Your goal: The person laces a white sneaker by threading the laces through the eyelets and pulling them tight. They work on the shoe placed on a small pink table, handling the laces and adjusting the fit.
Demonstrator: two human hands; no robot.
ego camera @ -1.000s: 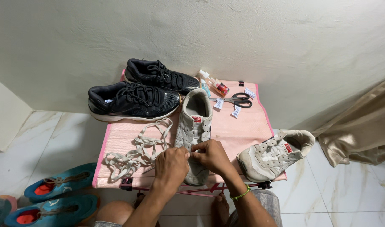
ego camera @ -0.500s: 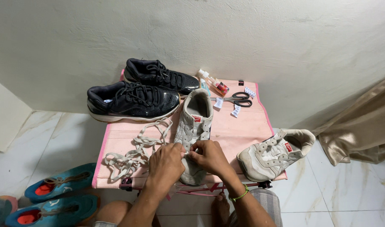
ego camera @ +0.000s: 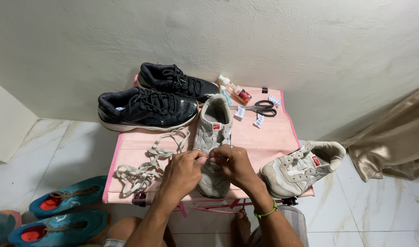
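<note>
shifted up the grey shoe (ego camera: 212, 137) since earlier | left hand (ego camera: 181, 171), right hand (ego camera: 235, 163) pinching its vamp | soft, light, pliable; grip by sole edges

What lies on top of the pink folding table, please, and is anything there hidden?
Pink table: black sneakers, two grey sneakers, loose laces, scissors, small bottles. Left hand and right hand cover the middle shoe's eyelets.

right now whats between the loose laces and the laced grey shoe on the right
The unlaced grey shoe, under both hands: left hand, right hand, in the head view.
</note>
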